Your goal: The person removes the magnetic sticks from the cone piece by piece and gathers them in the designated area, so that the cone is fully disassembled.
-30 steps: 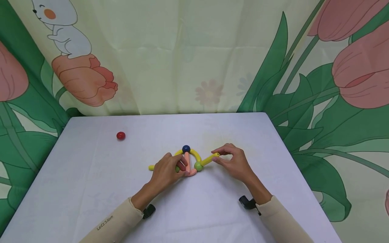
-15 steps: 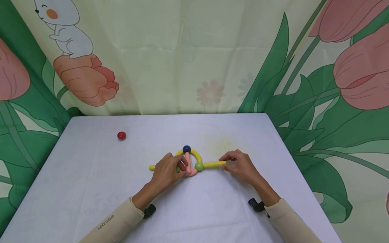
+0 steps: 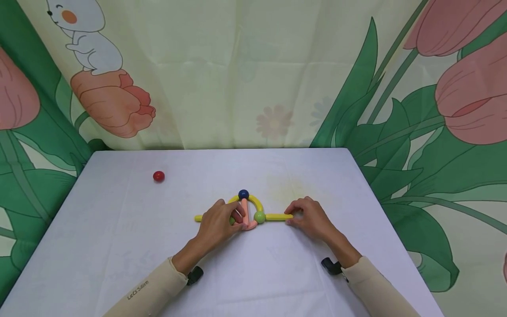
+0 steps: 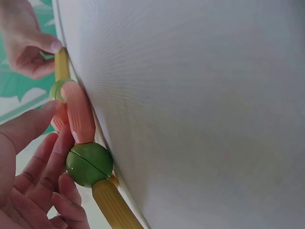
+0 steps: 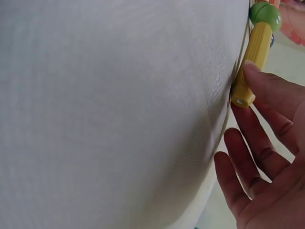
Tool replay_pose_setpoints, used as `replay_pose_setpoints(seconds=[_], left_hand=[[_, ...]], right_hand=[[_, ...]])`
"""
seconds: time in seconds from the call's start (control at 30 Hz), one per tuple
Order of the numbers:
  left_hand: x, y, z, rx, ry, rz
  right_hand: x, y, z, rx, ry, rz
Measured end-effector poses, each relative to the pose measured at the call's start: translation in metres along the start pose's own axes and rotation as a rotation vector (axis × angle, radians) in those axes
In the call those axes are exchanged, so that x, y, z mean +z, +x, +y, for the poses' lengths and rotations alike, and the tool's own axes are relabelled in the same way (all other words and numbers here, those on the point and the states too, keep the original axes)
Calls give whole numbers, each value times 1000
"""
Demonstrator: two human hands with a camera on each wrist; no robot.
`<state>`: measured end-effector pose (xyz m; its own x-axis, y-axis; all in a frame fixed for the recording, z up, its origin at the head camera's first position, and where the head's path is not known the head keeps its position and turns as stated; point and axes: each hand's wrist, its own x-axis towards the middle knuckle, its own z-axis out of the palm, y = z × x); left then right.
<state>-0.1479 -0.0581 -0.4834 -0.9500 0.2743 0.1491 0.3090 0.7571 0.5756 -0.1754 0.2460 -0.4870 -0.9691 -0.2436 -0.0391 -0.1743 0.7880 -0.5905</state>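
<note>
Two cream-sleeved arms reached across the pale, cloth-covered table toward a small figure built of toy rods and balls at its middle. The left hand lay over the figure's left side, its curled fingers pinching the short pink plastic rod beside a green ball, with a straight yellow rod poking out to the left beneath it. The right hand touched the far end of the other straight yellow plastic rod with a fingertip, its remaining fingers loosely spread; that rod lay flat on the table, its near end meeting the second round green ball. Behind, a curved yellow arch rose to a dark blue ball. Well apart to the left sat a lone red ball. A tulip-printed curtain hung beyond.
</note>
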Motion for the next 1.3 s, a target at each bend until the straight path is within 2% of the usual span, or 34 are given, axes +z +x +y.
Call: replay_pose_setpoints(seconds=[0.13, 0.27, 0.43, 0.6, 0.93, 1.17, 1.3], left_hand=[[0, 0, 1, -8, -1, -5], [-3, -1, 1, -18, -26, 1], [-13, -3, -2, -23, -40, 28], [-27, -6, -11, -46, -24, 36], [-43, -12, -42, -94, 20, -11], [-43, -7, -51, -105, 51, -71], [-42, -6, -53, -97, 65, -86]], right_hand=[[1, -1, -4, -20, -20, 7], [4, -4, -12, -99, -21, 60], [7, -2, -23, -177, 22, 129], [14, 1, -36, -189, 93, 143], [37, 9, -71, -246, 186, 80], [49, 17, -92, -286, 189, 50], [56, 23, -101, -297, 161, -6]])
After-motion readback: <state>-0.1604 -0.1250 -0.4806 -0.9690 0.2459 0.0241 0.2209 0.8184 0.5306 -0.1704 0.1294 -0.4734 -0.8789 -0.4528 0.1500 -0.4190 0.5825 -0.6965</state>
